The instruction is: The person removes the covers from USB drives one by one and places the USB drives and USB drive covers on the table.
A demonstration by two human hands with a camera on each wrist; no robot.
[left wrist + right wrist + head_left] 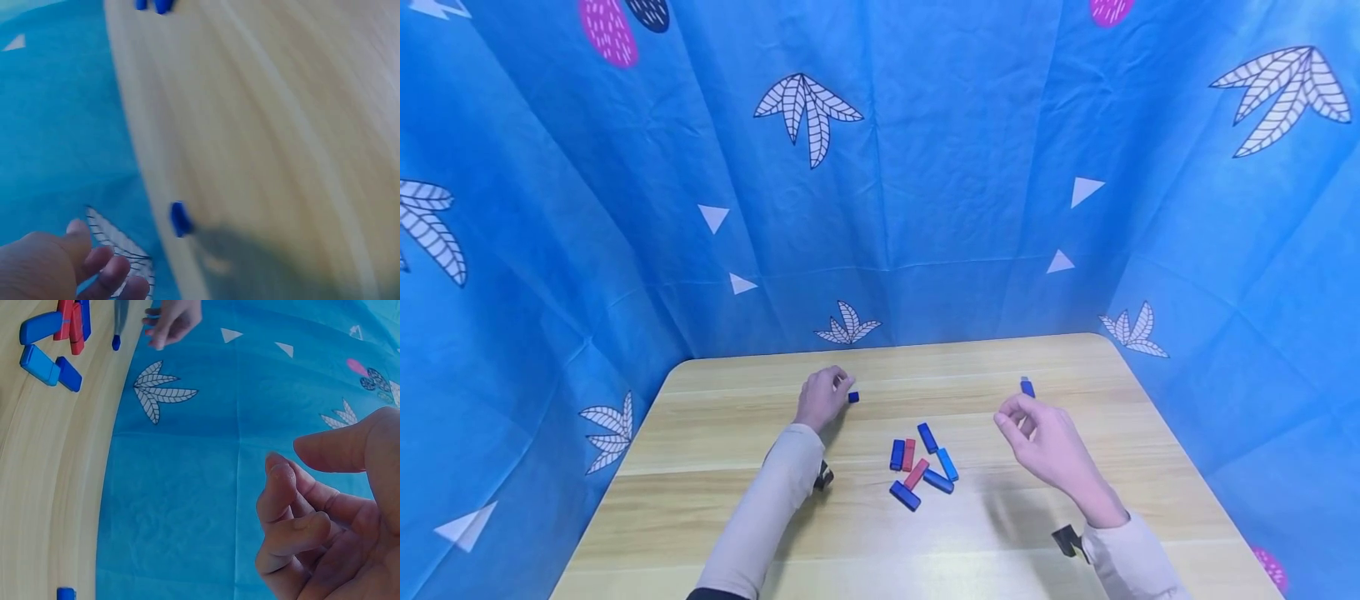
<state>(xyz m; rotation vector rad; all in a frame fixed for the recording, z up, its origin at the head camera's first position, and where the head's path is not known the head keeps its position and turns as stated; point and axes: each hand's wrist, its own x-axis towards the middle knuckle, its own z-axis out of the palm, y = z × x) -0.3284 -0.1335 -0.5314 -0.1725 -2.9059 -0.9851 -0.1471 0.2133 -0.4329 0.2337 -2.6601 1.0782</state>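
Observation:
Just left of a small dark blue cap (853, 397), my left hand (825, 395) hovers with fingers bent loosely and nothing in them. The left wrist view shows that cap (181, 219) lying on the table beyond the fingertips. On the right, my right hand (1043, 437) is held above the table, its thumb and fingers apart with nothing between them. A blue USB stick (1027, 388) with a silvery end lies just past its knuckles. In the right wrist view my right fingers (281, 487) are loosely curled, and one end of the stick (66, 594) shows at the bottom.
Between the hands lies a loose group of capped sticks: two red (909, 455), several dark blue (905, 496) and a lighter blue one (947, 464). They rest on a wood-grain table (737, 392). A blue patterned curtain (955, 167) hangs around its back and sides.

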